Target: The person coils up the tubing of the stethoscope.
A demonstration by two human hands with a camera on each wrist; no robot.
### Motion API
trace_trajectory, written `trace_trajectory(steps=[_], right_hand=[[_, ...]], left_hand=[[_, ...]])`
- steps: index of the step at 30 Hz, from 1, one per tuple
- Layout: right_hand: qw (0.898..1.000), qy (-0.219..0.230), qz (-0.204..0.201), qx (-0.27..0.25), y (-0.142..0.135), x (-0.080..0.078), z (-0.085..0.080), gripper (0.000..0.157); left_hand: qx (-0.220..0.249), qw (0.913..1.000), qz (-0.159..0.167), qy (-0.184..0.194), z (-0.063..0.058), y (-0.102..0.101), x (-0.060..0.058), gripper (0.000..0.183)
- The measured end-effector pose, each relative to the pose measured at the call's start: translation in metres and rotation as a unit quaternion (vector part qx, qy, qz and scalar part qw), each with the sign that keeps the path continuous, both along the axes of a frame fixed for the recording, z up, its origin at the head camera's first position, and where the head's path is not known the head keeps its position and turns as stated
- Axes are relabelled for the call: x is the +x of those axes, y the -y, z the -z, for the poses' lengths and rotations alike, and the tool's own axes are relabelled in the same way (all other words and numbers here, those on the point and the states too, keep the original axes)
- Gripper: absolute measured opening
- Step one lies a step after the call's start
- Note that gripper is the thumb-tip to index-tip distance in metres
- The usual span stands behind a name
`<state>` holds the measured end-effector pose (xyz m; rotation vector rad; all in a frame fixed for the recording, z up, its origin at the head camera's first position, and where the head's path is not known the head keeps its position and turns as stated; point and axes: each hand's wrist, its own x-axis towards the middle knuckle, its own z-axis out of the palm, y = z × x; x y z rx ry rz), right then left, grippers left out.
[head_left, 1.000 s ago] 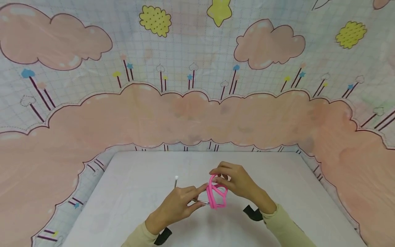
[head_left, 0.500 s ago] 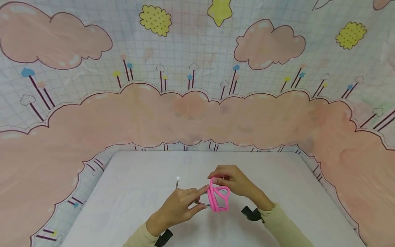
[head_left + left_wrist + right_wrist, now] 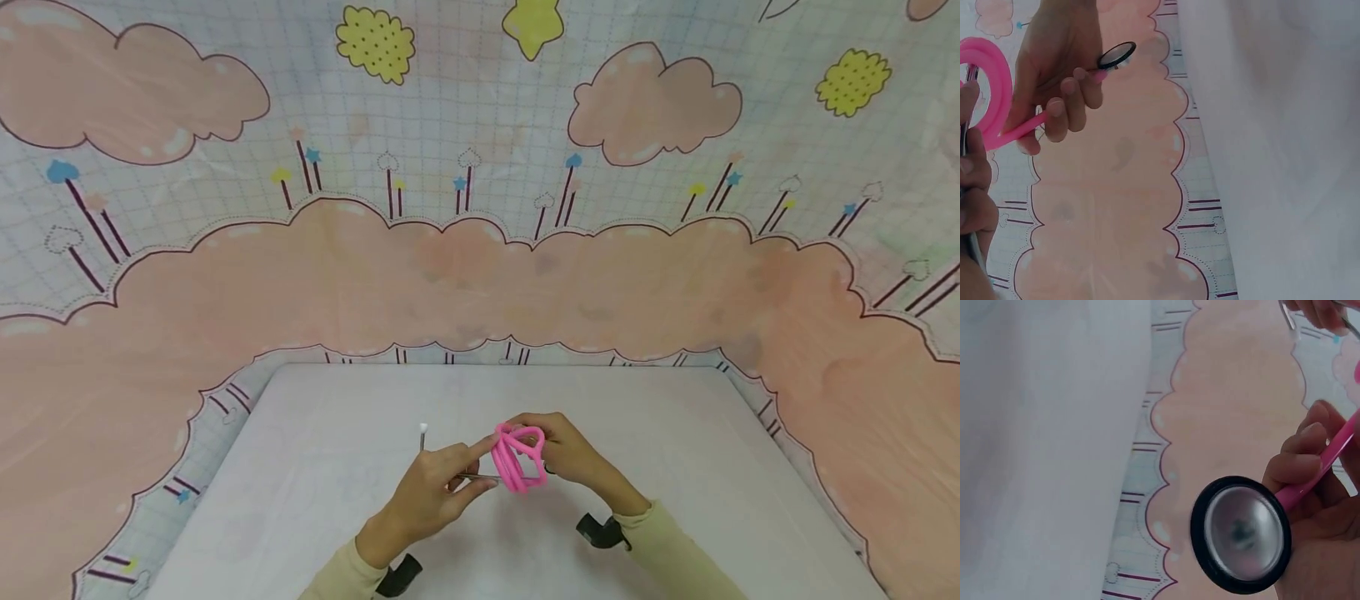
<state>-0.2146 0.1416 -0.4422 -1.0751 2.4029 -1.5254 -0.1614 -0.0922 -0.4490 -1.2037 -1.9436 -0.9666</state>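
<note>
A stethoscope with pink tubing [image 3: 510,468] is held up over the white table between both hands. My left hand [image 3: 429,493] grips its metal ear tubes, and one white ear tip [image 3: 423,427] sticks up behind that hand. The tubing lies in loops around the metal tubes, just right of the left fingertips. Partly behind the loops, my right hand [image 3: 573,457] holds the tubing's end, its fingers curled round it. In the right wrist view the round chest piece [image 3: 1244,531], silver with a black rim, projects from the right hand. The left wrist view shows this chest piece [image 3: 1116,55] edge-on.
The white tabletop [image 3: 330,417] spreads out under the hands. Behind and beside it hangs a cloth [image 3: 480,283] printed with clouds and stars. A black strap end [image 3: 600,531] hangs at the right wrist, another [image 3: 400,575] at the left.
My right hand has moved down and left, going from above the pink loops to partly behind them. The loops have shifted slightly left and look more tightly gathered. My left hand keeps its grip.
</note>
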Motion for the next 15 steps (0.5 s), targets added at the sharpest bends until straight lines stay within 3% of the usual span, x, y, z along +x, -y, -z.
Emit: trace_trajectory(steps=[8, 12, 15], right_hand=[[0.998, 0.051, 0.032, -0.001, -0.0005, 0.005, 0.0061, 0.022], [0.997, 0.066, 0.029, 0.004, 0.0005, 0.0074, 0.0058, 0.014], [0.997, 0.075, 0.023, 0.01, 0.0023, 0.0104, 0.0042, 0.017]], left_hand=[[0.029, 0.9978, -0.03, 0.052, 0.0021, 0.0019, -0.0009, 0.058], [0.039, 0.9961, -0.051, 0.061, 0.0037, 0.0031, -0.0039, 0.062], [0.046, 0.9946, -0.064, 0.068, 0.0051, 0.004, -0.0064, 0.064]])
